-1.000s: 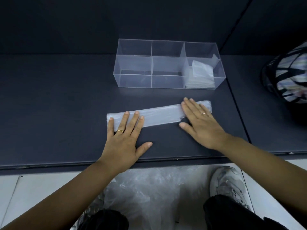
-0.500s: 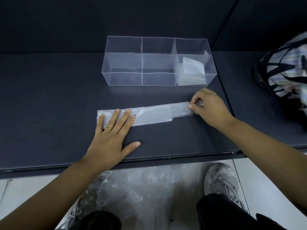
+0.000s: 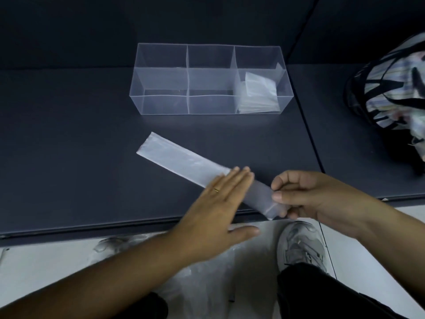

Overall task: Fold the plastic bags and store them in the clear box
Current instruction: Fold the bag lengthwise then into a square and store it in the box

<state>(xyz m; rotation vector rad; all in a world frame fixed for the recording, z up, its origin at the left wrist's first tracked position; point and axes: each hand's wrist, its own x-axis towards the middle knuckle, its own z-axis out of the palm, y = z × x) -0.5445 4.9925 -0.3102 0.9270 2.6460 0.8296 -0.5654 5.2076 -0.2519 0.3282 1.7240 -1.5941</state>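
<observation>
Dark counter (image 3: 69, 157): folded bag (image 3: 184, 161) lies diagonal, near end pinched in right grip (image 3: 308, 199) at counter edge; left grip (image 3: 213, 210) flat, fingers straight, across bag's middle; box (image 3: 161, 104) behind.

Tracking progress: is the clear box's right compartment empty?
Not empty: folded bags lie stacked in that compartment of the clear box; the others look empty.

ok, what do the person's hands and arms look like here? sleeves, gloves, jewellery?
Left hand and right hand are ungloved. Both forearms are bare, with no sleeves or watch in view. The left hand wears a thin gold ring on one finger. No ring shows on the right.
</observation>
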